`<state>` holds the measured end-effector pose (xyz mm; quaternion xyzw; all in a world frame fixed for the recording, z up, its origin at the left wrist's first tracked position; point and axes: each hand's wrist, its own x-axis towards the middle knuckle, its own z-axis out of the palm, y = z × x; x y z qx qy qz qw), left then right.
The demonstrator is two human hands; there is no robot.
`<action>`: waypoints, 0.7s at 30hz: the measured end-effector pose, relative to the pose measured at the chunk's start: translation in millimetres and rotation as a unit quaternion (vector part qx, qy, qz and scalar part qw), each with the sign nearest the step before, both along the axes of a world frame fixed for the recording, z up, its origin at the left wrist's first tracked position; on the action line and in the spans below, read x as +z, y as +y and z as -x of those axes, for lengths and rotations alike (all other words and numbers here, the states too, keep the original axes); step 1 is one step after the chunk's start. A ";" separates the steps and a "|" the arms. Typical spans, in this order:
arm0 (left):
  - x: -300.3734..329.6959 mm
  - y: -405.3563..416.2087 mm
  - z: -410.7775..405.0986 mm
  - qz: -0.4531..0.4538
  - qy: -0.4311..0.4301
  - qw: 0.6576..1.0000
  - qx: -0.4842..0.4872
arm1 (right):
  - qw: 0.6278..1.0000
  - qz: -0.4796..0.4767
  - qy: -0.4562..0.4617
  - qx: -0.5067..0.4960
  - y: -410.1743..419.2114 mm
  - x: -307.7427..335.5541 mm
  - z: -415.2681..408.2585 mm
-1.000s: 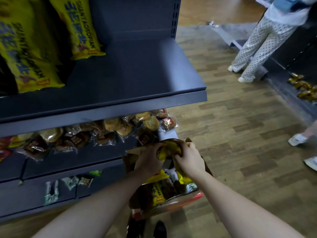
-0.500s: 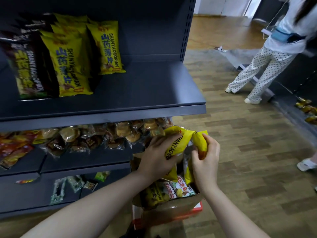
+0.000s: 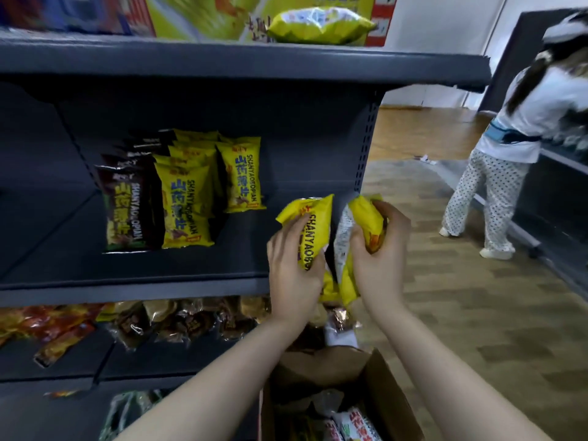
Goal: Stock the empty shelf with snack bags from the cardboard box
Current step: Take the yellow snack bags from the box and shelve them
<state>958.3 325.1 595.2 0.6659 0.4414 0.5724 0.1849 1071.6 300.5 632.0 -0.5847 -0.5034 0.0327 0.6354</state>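
Bright yellow crinkly snack bags [image 3: 313, 230] with blue lettering, dark brown foil bags [image 3: 127, 211] beside them, a dark grey metal shelf [image 3: 133, 281], a brown cardboard box [image 3: 386, 393], white polka-dot trousers [image 3: 486, 198].

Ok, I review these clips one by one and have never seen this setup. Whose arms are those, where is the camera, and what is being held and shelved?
There is no machine here. The one view comes from a wide-angle camera worn on a person's head, looking forward and down, so the two bare arms are the wearer's own. The left hand grips a yellow snack bag printed in blue; the right hand grips a second yellow bag beside it. Both are held in front of the dark middle shelf, where standing yellow bags and brown bags already sit to the left. An open cardboard box with more bags is below the arms. The shelf underneath holds clear-wrapped snacks. Another person stands at the shelving to the right.
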 end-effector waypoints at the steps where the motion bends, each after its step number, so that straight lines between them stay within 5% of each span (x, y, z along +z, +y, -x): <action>1: 3.8 9.7 0.2 0.009 -0.015 1.000 0.021 | 1.000 -0.004 -0.017 -0.004 14.1 8.6 3.9; 21: 11.5 199.8 70.0 -0.014 0.240 0.956 0.166 | 0.993 0.063 -0.096 -0.001 181.3 27.3 66.6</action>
